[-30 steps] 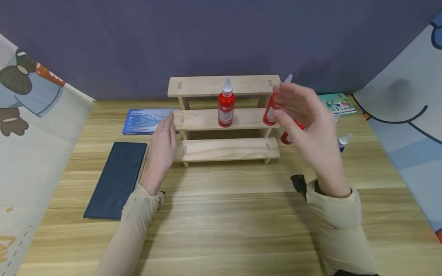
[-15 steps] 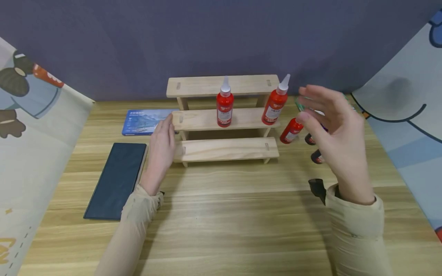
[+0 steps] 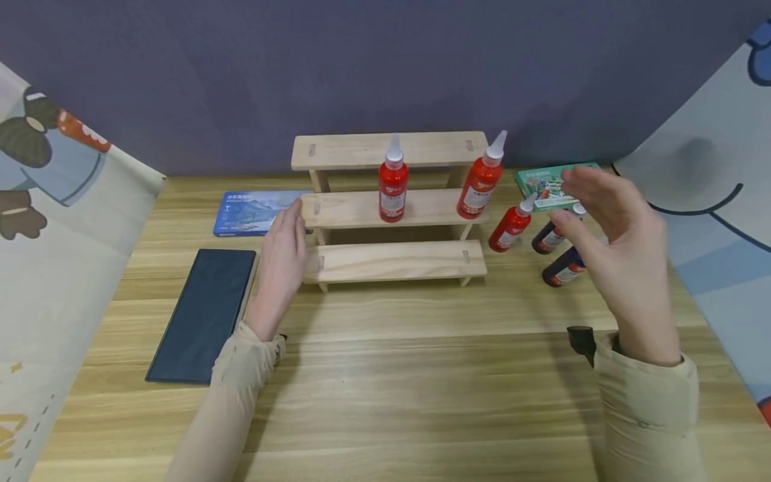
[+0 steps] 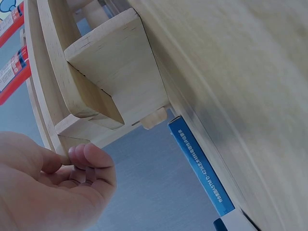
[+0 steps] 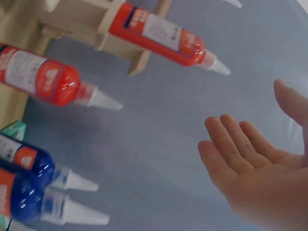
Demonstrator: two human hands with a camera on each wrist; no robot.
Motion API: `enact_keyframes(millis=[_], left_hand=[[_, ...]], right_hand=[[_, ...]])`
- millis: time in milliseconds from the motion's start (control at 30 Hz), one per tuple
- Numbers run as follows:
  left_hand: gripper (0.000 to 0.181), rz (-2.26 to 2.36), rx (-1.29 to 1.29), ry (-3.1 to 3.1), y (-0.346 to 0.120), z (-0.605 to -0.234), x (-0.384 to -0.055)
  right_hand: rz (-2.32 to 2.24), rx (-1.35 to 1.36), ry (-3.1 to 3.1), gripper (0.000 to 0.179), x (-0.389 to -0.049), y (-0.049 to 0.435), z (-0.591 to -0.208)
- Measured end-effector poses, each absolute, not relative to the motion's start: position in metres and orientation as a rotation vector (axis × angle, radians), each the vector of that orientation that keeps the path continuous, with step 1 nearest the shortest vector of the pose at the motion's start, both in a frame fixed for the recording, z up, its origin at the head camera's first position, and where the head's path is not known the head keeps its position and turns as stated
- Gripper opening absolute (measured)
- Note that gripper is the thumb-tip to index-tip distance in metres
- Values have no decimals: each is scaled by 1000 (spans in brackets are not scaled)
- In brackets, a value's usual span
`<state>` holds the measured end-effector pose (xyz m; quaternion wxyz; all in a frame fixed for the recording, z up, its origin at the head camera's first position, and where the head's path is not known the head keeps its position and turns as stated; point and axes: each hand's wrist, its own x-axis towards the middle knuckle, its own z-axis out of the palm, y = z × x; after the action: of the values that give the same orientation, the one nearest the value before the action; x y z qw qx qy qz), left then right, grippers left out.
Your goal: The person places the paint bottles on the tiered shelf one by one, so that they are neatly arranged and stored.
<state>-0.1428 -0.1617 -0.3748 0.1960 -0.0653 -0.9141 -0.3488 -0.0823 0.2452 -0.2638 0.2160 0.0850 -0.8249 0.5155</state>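
One red bottle (image 3: 393,194) stands near the centre of the middle board on a three-step wooden rack (image 3: 391,261), and a second red bottle (image 3: 480,189) stands near that board's right end. The left hand (image 3: 283,251) has its thumb and curled fingers pinched on the rack's left end. The right hand (image 3: 626,254) hangs in the air holding nothing, thumb well apart from the fingers, which lie near one another.

On the table (image 3: 391,402), just right of the rack, are a third red bottle (image 3: 510,229) and two dark blue bottles, one behind (image 3: 547,239) and one in front (image 3: 565,269), before a green box (image 3: 536,181).

A tug or lift by the left hand would probably tilt the rack and topple both bottles on it; the second looks the riskier, as a small slide could carry it off the end onto the third. Tall and narrow, the bottles should tip easily. If the right hand swings low, its wrist could catch a blue nozzle and knock the close-set bottles together.
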Motion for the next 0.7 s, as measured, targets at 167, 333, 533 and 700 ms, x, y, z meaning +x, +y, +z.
enact_keyframes(millis=[167,333,533,700], left_hand=[[42,-986,-177,-2572,-162,-375,-142],[42,-998,-175,-2576,-163,-375,-141],[42,-998,-174,-2579,-162,-375,-141],[42,-993,-174,-2575,-162,-374,-142]], right_hand=[[1430,183,-2327,55,-82,254,-273],[1402,142,-2369,55,-83,263,-283],[1368,80,-2420,61,-86,282,-296],[1436,47,-2432,66,-88,296,-308]])
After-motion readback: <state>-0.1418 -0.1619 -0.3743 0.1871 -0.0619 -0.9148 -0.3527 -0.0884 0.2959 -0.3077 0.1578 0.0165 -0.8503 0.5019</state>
